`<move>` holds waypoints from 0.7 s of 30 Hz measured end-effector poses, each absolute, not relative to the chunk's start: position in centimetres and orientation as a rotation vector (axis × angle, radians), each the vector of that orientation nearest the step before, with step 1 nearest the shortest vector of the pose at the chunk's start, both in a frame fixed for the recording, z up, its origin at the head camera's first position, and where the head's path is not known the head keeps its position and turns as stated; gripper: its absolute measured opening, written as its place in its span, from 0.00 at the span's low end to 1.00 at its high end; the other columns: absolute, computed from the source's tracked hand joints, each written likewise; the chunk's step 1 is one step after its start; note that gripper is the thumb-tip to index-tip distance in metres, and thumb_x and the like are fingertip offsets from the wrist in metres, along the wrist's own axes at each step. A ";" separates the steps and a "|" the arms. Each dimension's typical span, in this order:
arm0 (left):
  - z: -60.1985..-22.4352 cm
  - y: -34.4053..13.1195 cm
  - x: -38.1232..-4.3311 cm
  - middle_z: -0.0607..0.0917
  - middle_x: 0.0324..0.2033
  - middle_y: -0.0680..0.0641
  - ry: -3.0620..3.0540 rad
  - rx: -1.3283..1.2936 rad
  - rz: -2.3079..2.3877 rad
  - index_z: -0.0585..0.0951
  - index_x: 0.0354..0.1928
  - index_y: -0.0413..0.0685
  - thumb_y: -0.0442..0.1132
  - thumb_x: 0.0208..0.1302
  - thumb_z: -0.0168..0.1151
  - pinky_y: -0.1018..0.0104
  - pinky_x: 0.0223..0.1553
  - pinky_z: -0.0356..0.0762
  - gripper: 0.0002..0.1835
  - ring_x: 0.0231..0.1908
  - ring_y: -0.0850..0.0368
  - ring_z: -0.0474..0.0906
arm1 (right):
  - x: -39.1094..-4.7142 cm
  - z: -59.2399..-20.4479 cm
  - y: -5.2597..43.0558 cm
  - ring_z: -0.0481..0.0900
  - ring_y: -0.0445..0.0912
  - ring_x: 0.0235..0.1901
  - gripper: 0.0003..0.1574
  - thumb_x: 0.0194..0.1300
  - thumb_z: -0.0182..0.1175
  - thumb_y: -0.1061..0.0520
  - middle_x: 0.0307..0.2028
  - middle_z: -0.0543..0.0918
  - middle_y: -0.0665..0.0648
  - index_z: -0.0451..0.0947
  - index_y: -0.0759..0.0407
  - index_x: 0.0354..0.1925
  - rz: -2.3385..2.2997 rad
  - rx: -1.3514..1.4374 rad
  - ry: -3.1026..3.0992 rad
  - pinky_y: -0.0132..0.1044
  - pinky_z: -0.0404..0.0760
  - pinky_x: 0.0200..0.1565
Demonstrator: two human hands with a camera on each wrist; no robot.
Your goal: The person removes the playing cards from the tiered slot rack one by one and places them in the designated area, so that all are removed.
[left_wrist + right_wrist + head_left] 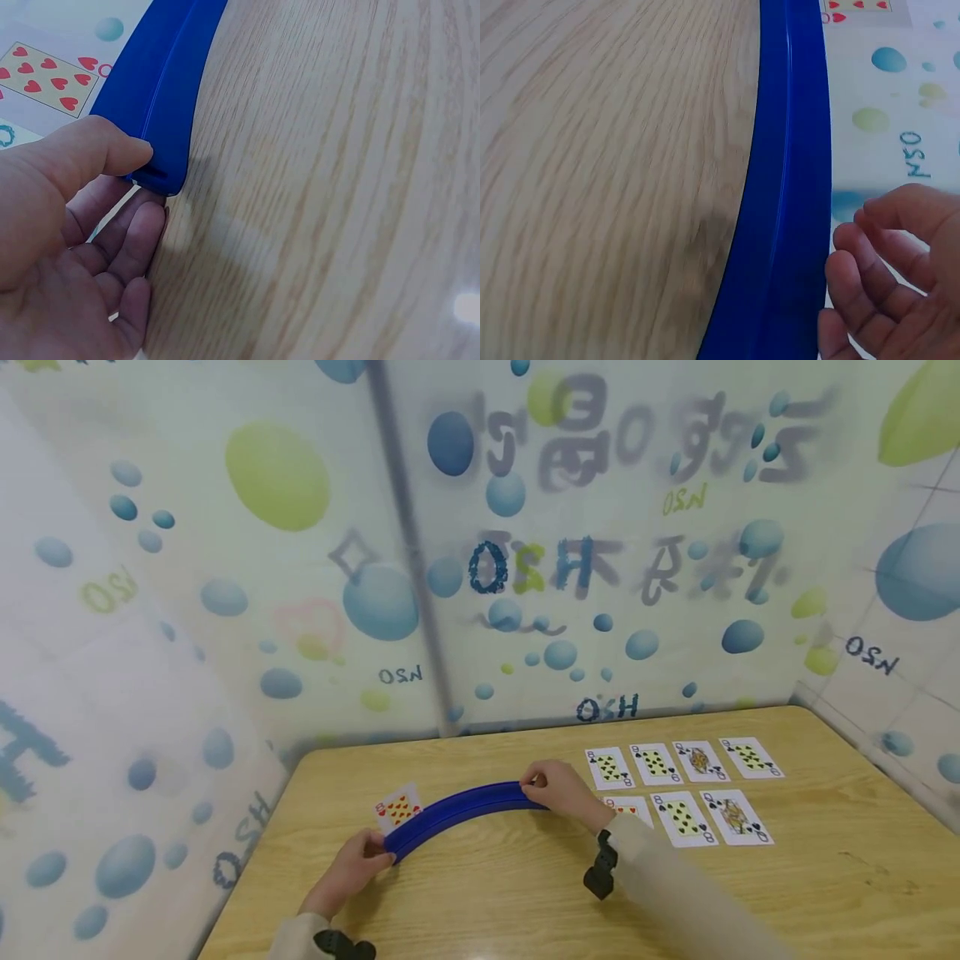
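Note:
A curved blue card holder [457, 808] stretches between both hands above the wooden table. My left hand [358, 865] pinches its left end, thumb [124, 154] on the face toward the camera and fingers behind. At the right end is my right hand [561, 795]. In the right wrist view its loosely bent fingers [847, 277] lie against the holder's edge, and the thumb does not close over the strip. A heart card marked 8 [399, 808] stands tilted behind the holder's left part, its lower edge hidden by the holder.
Several playing cards lie face up in two rows at the right of the wooden table [510, 902], among them a queen [699, 762] and another queen [737, 817]. My right forearm partly covers a red card [628, 807]. A bubble-patterned curtain [525, 635] hangs behind.

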State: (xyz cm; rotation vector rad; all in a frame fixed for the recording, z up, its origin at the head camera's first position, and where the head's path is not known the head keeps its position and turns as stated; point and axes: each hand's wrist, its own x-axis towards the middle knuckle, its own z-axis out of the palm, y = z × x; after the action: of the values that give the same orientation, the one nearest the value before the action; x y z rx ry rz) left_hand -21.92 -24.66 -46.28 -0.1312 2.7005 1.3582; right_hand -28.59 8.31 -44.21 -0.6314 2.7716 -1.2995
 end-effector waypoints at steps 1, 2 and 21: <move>-46.3 -24.7 -21.9 0.77 0.34 0.43 2.701 -0.131 1.360 0.71 0.38 0.33 0.29 0.54 0.61 0.58 0.40 0.73 0.11 0.38 0.51 0.74 | -28.7 -44.2 7.8 0.69 0.41 0.22 0.06 0.60 0.58 0.60 0.24 0.75 0.49 0.80 0.61 0.36 -1.302 -0.646 2.759 0.33 0.69 0.24; -46.2 -24.7 -21.9 0.77 0.34 0.43 2.702 -0.126 1.361 0.71 0.38 0.33 0.29 0.54 0.61 0.58 0.40 0.73 0.11 0.38 0.51 0.74 | -28.7 -44.1 7.3 0.69 0.41 0.22 0.06 0.60 0.58 0.60 0.24 0.75 0.49 0.80 0.61 0.36 -1.300 -0.658 2.748 0.33 0.70 0.25; -46.3 -24.8 -21.7 0.77 0.33 0.44 2.700 -0.121 1.413 0.71 0.36 0.33 0.29 0.52 0.61 0.60 0.38 0.72 0.11 0.37 0.51 0.73 | -29.6 -44.7 -0.3 0.74 0.39 0.29 0.05 0.61 0.59 0.59 0.30 0.79 0.48 0.79 0.58 0.36 -1.341 -0.874 2.555 0.32 0.75 0.31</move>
State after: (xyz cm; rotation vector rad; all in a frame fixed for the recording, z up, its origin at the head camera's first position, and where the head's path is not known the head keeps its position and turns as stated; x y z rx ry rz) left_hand -21.70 -24.75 -46.34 -0.1212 2.7004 1.4134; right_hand -29.62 -0.30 -44.66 -0.8741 2.5552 -1.3407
